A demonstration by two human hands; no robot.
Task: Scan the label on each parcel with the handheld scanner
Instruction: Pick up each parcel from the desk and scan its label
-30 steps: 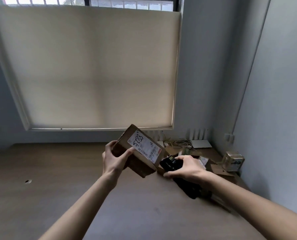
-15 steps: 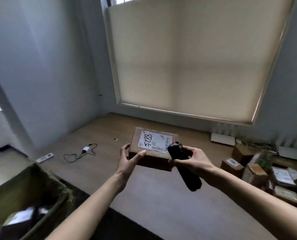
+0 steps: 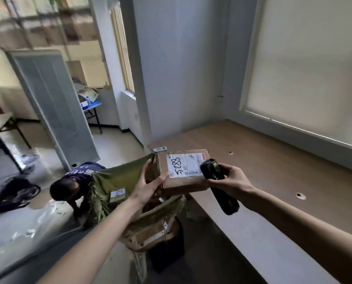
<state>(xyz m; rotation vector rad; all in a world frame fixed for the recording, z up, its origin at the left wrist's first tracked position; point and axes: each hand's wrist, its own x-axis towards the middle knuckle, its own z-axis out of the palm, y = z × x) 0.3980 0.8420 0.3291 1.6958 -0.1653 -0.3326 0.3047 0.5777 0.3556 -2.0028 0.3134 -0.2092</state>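
Observation:
My left hand (image 3: 148, 186) grips the left end of a brown cardboard parcel (image 3: 183, 184), held level above the edge of the wooden platform. Its white label (image 3: 184, 165) with handwritten digits faces up. My right hand (image 3: 231, 179) grips a black handheld scanner (image 3: 218, 185); the scanner's head sits over the right edge of the label and its handle points down to the right. My right hand also touches the parcel's right end.
A green sack (image 3: 130, 193) holding several parcels stands below my left hand. A person (image 3: 72, 183) crouches behind it on the floor. The wooden platform (image 3: 273, 181) runs to the right under a blinded window. A small remote (image 3: 160, 148) lies at the platform's far corner.
The view has swung left, from the parcel pile and window to the sack and doorway. Both hands carried the parcel and scanner along; the parcel turned level with its label up.

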